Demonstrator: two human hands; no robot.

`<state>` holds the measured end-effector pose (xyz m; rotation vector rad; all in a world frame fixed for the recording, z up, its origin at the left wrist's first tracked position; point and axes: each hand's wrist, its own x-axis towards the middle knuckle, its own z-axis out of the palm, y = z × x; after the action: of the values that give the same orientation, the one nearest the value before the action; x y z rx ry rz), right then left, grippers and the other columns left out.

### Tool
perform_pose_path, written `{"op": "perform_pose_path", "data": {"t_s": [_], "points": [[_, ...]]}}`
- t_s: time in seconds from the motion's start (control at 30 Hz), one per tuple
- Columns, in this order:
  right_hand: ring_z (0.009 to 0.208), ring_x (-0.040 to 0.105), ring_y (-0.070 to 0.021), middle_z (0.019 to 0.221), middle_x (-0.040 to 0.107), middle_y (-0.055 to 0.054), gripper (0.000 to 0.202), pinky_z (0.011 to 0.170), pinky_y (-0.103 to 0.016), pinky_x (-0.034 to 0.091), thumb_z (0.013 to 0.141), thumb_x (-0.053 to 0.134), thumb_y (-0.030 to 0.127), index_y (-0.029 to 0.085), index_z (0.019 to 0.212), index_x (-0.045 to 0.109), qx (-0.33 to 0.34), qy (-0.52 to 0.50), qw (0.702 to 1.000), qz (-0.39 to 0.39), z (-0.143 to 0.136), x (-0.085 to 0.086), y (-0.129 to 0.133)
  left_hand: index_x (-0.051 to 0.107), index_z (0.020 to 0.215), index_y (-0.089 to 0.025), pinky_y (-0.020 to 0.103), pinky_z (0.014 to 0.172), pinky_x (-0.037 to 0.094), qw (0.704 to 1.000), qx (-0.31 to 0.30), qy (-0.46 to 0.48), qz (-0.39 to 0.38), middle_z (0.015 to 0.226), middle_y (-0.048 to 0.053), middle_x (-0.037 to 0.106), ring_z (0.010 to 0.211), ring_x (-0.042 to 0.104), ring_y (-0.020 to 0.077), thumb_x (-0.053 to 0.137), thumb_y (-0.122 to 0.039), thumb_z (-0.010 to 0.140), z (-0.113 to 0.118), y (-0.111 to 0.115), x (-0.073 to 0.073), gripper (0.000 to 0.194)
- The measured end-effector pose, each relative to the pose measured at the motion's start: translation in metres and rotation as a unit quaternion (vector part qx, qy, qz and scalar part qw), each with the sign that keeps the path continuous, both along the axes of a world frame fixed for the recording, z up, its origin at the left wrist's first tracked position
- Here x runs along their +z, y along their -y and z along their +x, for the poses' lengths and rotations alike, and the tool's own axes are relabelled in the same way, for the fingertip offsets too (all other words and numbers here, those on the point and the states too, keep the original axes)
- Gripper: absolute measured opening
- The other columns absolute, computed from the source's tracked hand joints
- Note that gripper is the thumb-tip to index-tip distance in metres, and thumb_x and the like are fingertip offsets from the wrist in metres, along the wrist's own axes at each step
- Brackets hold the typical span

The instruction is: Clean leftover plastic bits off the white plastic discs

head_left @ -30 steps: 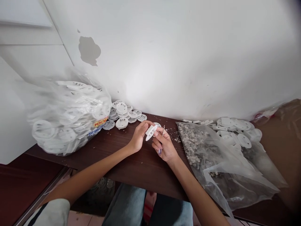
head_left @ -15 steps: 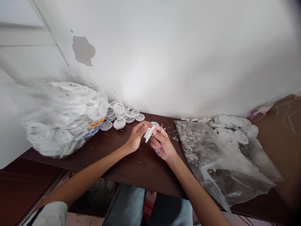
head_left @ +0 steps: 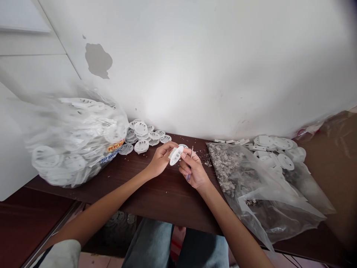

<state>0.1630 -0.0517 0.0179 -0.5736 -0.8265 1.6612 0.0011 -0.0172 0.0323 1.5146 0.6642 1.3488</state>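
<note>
Over the middle of the dark table, my left hand (head_left: 161,160) pinches a white round plastic piece (head_left: 176,155) by its raised back part. The piece is tilted, with its slotted face turned toward the camera. My right hand (head_left: 195,170) is closed around a slim tool (head_left: 189,175) with a clear purplish handle and a thin metal shaft pointing up; its tip kind I cannot make out. The right thumb and forefinger are at the piece's right edge. Just behind the hands another white disc (head_left: 182,146) lies on the table, partly hidden.
A bulging clear bag (head_left: 75,149) of white discs stands at left, beside a loose pile of discs (head_left: 141,128). On the right lies a clear bag (head_left: 228,167) of tiny metallic-looking parts, with more white pieces (head_left: 286,162) behind it. Dark crumbs (head_left: 208,160) dot the table (head_left: 167,201).
The white piece has turned in my left hand from nearly edge-on to showing its slotted face. My left hand has shifted slightly left; the right still holds the tool.
</note>
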Motion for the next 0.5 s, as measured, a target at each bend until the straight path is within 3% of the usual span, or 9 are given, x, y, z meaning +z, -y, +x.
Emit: {"op": "perform_pose_path", "data": {"t_s": [0.07, 0.17, 0.23, 0.33, 0.5], "points": [[0.046, 0.018, -0.0035, 0.063, 0.041, 0.011, 0.03, 0.041, -0.018, 0.02, 0.084, 0.086, 0.037, 0.026, 0.107, 0.07, -0.018, 0.001, 1.0, 0.002, 0.0, 0.001, 0.0, 0.078, 0.101, -0.021, 0.033, 0.084, 0.049, 1.0, -0.01, 0.023, -0.013, 0.099, 0.007, 0.072, 0.091, 0.064, 0.0225, 0.073, -0.054, 0.093, 0.0, 0.001, 0.002, 0.034], [0.046, 0.017, -0.0041, 0.061, 0.036, 0.012, 0.031, 0.042, -0.018, 0.019, 0.084, 0.087, 0.036, 0.026, 0.108, 0.069, -0.044, 0.0, 0.999, 0.003, -0.002, 0.004, 0.002, 0.073, 0.126, -0.023, 0.041, 0.1, 0.051, 0.994, -0.056, 0.093, -0.008, 0.122, 0.012, 0.073, 0.116, 0.066, 0.0309, 0.058, -0.071, 0.097, 0.002, 0.006, 0.004, 0.058], [0.046, 0.016, -0.0045, 0.06, 0.033, 0.013, 0.03, 0.042, -0.019, 0.018, 0.084, 0.088, 0.037, 0.026, 0.103, 0.068, -0.055, 0.009, 0.998, 0.001, -0.005, 0.006, 0.004, 0.071, 0.131, -0.021, 0.046, 0.109, 0.048, 0.991, -0.078, 0.111, 0.003, 0.132, 0.015, 0.071, 0.126, 0.063, 0.0351, 0.053, -0.077, 0.096, 0.007, 0.011, 0.007, 0.069], [0.046, 0.018, -0.0048, 0.06, 0.036, 0.012, 0.033, 0.042, -0.021, 0.018, 0.082, 0.089, 0.041, 0.025, 0.096, 0.064, -0.081, 0.046, 0.996, 0.006, -0.01, 0.009, 0.007, 0.077, 0.115, -0.017, 0.047, 0.109, 0.049, 0.991, -0.049, 0.124, -0.012, 0.123, 0.016, 0.075, 0.122, 0.066, 0.0361, 0.054, -0.075, 0.096, 0.018, 0.015, 0.01, 0.066], [0.051, 0.033, -0.0079, 0.073, 0.053, 0.007, 0.036, 0.047, -0.024, 0.027, 0.091, 0.079, 0.054, 0.025, 0.097, 0.059, -0.175, 0.202, 0.961, 0.069, -0.008, 0.009, 0.008, 0.075, 0.095, -0.018, 0.042, 0.086, 0.056, 0.983, -0.012, 0.174, -0.05, 0.09, 0.011, 0.074, 0.094, 0.071, 0.0307, 0.05, -0.068, 0.096, 0.029, 0.005, 0.013, 0.055]]}}
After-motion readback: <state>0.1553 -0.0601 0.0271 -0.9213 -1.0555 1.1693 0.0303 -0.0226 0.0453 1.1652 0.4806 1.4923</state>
